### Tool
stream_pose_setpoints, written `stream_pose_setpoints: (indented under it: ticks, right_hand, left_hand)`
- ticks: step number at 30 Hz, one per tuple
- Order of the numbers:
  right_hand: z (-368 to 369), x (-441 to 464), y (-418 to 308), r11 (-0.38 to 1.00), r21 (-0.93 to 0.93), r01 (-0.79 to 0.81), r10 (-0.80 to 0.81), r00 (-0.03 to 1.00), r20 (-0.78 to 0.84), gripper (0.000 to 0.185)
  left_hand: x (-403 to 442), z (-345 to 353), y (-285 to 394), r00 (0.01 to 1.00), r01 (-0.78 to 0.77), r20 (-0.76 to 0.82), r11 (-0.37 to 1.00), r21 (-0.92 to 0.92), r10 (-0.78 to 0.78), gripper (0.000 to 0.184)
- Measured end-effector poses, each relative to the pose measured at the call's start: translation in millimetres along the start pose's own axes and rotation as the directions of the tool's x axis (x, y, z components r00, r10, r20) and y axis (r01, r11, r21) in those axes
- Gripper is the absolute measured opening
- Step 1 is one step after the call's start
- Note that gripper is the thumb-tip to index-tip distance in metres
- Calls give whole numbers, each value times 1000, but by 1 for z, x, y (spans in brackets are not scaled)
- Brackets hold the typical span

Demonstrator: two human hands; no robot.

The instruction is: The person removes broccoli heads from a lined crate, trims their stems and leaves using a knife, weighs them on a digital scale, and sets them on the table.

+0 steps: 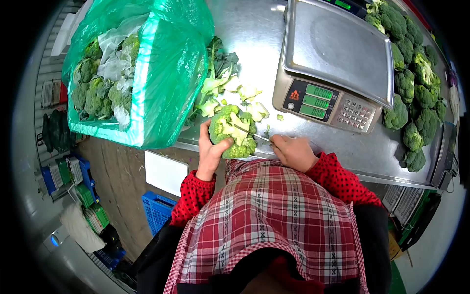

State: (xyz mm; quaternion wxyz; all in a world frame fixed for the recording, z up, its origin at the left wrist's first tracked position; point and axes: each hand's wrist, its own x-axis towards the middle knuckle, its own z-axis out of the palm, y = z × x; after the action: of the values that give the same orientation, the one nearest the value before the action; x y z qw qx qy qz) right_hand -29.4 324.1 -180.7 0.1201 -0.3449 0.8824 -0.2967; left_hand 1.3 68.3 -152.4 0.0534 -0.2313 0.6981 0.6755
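Note:
My left hand (211, 152) is closed round the left side of a broccoli head (226, 128), whose cut stem side faces up toward me. In my right hand (294, 152) is a knife (254, 133), its handle wrapped by my fingers. The thin blade points left and its tip reaches the broccoli's stem. Just beyond the broccoli lie pale cut stem pieces and leaf trimmings (215, 84) on the metal table (245, 24).
A digital scale (338, 49) stands on the table ahead to the right. Many broccoli heads (406, 83) are piled at the far right. At the left, a box lined with a green plastic bag (181, 73) holds more broccoli. A blue crate (157, 210) sits below the table edge.

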Motion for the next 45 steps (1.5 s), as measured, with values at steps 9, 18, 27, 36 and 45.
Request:
stream_pose_setpoints:
  ticks: [9, 18, 27, 36, 45]
  right_hand:
    - [5, -4, 9, 987, -155, -44, 65, 989, 130, 13]
    - [-5, -6, 29, 689, 515, -510, 223, 825, 519, 23]
    - [-48, -24, 31, 722, 623, -301, 568, 772, -285, 17]
    - [-56, -53, 31, 631, 727, -271, 734, 513, -446, 17]
    - [-133, -23, 34, 964, 27, -263, 177, 565, -806, 70]
  left_hand:
    - [-2, 10, -12, 988, -145, -13, 947, 288, 155, 75]
    - [-1, -18, -5, 999, -16, 40, 999, -42, 18, 73]
    - [43, 41, 92, 793, -609, 206, 766, 208, 574, 84]
    - [101, 158, 128, 171, -898, 702, -183, 399, 692, 74]
    - [61, 34, 12, 690, -648, 343, 334, 684, 637, 90]
